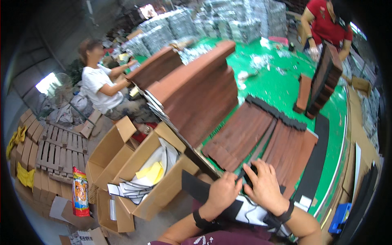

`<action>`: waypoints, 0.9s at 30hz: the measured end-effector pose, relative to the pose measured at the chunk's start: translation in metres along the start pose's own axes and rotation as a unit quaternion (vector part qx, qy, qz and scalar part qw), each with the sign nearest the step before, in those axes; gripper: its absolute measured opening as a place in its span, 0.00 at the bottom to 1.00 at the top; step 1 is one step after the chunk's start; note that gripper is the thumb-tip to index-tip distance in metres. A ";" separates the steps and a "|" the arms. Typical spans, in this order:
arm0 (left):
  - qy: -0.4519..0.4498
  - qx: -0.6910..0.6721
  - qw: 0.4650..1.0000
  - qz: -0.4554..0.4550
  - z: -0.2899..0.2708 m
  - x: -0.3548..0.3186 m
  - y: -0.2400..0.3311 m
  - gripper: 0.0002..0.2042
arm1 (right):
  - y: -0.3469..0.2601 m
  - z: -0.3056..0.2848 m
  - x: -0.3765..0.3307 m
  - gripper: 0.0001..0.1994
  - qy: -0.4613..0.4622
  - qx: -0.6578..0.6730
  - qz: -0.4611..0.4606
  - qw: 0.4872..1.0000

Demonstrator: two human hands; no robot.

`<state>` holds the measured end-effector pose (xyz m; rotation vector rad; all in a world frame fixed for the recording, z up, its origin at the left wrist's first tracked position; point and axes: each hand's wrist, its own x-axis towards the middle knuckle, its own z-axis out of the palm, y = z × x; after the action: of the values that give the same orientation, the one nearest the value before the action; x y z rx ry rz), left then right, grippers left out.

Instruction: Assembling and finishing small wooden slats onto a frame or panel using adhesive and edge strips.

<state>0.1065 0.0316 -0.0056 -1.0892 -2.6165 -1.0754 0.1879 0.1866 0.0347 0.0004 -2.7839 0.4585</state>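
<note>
At the near edge of the green table (332, 141), my left hand (222, 192) is closed, fingertips pinched on a narrow dark strip (261, 149). My right hand (266, 183) is beside it, fingers bent over the strip's near end; their exact grip is partly hidden. Beyond my hands the strip runs between two groups of reddish-brown slats, a left stack (241, 136) and a fanned right one (286, 153), both with dark far ends. Below my hands lie a wide black band (196, 188) and a white sheet (251, 210).
A tall stack of brown panels (204, 98) stands left of the slats. Open cartons (163, 200) with white and yellow sheets are at lower left. A person in white (98, 83) works at left, another in red (322, 20) at far right beside upright brown blocks (326, 77).
</note>
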 end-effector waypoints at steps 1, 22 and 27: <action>-0.004 0.004 1.000 -0.007 0.000 -0.002 0.001 0.11 | -0.001 0.001 -0.002 0.33 0.003 0.000 -0.003 1.000; 0.041 0.038 0.997 0.062 0.007 -0.009 -0.007 0.12 | -0.003 0.013 0.001 0.28 0.024 -0.068 -0.021 0.997; 0.041 -0.015 0.999 0.031 -0.031 -0.016 0.000 0.16 | -0.009 -0.007 -0.008 0.25 -0.028 -0.072 0.017 0.997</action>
<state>0.1133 0.0026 0.0117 -1.0987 -2.4945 -1.1245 0.1982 0.1797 0.0416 -0.0682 -2.8697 0.2685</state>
